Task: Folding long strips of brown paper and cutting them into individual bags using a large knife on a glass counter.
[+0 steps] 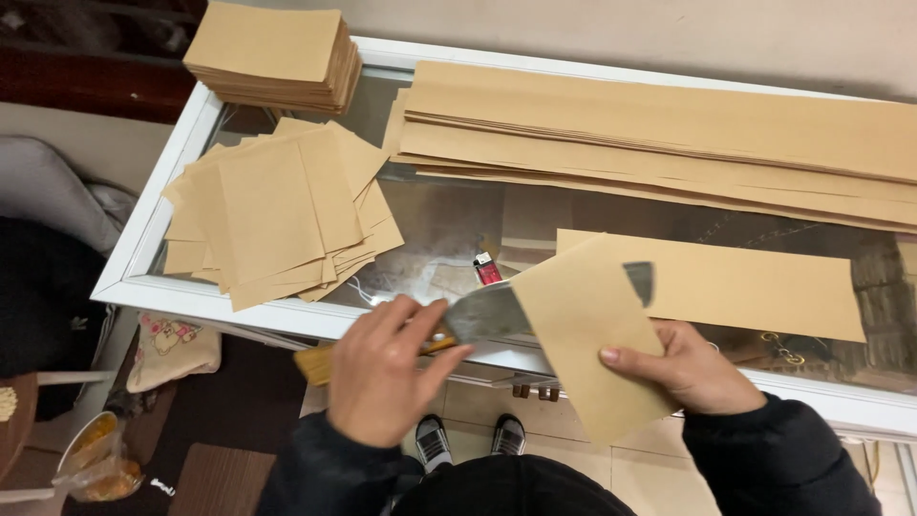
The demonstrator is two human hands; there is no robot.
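Left hand [382, 373] has its grip clenched on a cleaver [487, 313] by the wooden handle; right hand [686, 368] is grasping a cut paper sheet [583, 330] over the blade, above the table [239, 311] edge. Beyond: lighter [486, 269], scattered cut sheets [277, 210], long strips [669, 134], a neat stack [272, 53].

A white-framed glass table [158, 215] carries several heaps of brown paper. At its far left corner sits a neat stack of cut sheets [272, 55], and nearer lies a loose, fanned pile of similar sheets [277, 210]. Long strips [669, 134] stretch along the far edge, with 1 single strip [755, 282] lying apart, closer in. A small red lighter [487, 269] rests on the glass. Below the table, a printed cloth bag [172, 349] lies on the floor, near a clear bag of yellowish items [95, 459].
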